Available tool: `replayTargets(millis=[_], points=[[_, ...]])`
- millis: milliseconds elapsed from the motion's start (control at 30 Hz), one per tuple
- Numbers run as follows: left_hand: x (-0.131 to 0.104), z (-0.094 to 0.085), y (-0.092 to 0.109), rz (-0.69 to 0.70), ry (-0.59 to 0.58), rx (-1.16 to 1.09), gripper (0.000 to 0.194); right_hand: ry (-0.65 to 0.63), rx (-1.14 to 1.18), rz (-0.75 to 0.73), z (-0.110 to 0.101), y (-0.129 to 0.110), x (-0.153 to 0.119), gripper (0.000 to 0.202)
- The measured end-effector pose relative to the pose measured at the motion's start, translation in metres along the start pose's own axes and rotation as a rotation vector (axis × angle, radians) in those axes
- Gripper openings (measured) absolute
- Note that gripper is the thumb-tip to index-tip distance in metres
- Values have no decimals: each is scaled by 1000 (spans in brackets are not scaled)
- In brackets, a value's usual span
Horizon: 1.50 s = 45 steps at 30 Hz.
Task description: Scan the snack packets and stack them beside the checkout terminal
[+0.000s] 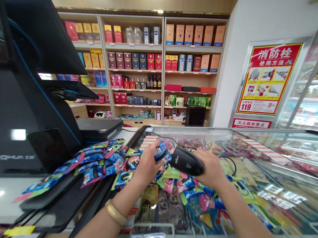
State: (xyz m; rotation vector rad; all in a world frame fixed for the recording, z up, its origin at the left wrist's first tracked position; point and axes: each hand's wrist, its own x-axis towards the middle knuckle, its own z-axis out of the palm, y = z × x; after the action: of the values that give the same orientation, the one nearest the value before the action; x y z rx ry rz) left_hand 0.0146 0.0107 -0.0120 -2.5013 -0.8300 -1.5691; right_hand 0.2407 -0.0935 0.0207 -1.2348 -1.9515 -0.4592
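Note:
My left hand (147, 164) is closed on a small blue and pink snack packet (162, 151), whose barcode side shows. Its wrist wears a gold-coloured bangle. My right hand (211, 169) is wrapped round a black handheld scanner (187, 161), which points left at the packet from close by. Many similar packets lie on the glass freezer lid under both hands. Another pile of blue packets (92, 165) spreads to the left, over the counter edge and a dark flat device. The scanner's cable (235, 165) loops out behind my right hand.
A large black checkout terminal (29, 123) stands on the white counter at the left. The glass-topped freezer (256, 141) holds bagged goods and extends right. Shelves (135, 70) of boxes and bottles line the back wall, beside a red and yellow poster (269, 78).

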Motion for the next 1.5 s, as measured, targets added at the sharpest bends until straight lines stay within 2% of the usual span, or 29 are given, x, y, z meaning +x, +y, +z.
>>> replayTargets(millis=[200, 300, 500, 900, 1033, 1133, 1200, 1267, 1333, 1400, 1500], points=[[-2, 5, -2, 10, 2, -21, 68, -75, -2, 27, -1, -6, 2, 21], [-2, 7, -3, -31, -7, -45, 67, -87, 1, 38, -1, -8, 3, 21], [1, 3, 0, -82, -16, 13, 45, -95, -26, 59, 0, -8, 3, 22], [0, 6, -2, -36, -38, 43, 48, -113, -41, 73, 1, -9, 3, 21], [0, 4, 5, -135, -35, -21, 44, -39, -50, 77, 1, -3, 2, 21], [-1, 8, 17, -318, -24, -119, 40, 111, -99, 115, -2, 9, -1, 18], [-3, 15, 27, -392, -69, -223, 34, 222, -111, 135, -5, 19, -3, 20], [-4, 23, 35, -370, -145, -294, 30, 294, -123, 168, -7, 26, -5, 22], [-6, 30, 39, -284, -202, -286, 32, 319, -139, 193, -8, 31, -7, 20], [-8, 33, 39, -203, -228, -234, 39, 318, -154, 200, -8, 33, -7, 17], [-11, 31, 35, -180, -273, -167, 52, 308, -165, 183, -6, 31, -7, 22]])
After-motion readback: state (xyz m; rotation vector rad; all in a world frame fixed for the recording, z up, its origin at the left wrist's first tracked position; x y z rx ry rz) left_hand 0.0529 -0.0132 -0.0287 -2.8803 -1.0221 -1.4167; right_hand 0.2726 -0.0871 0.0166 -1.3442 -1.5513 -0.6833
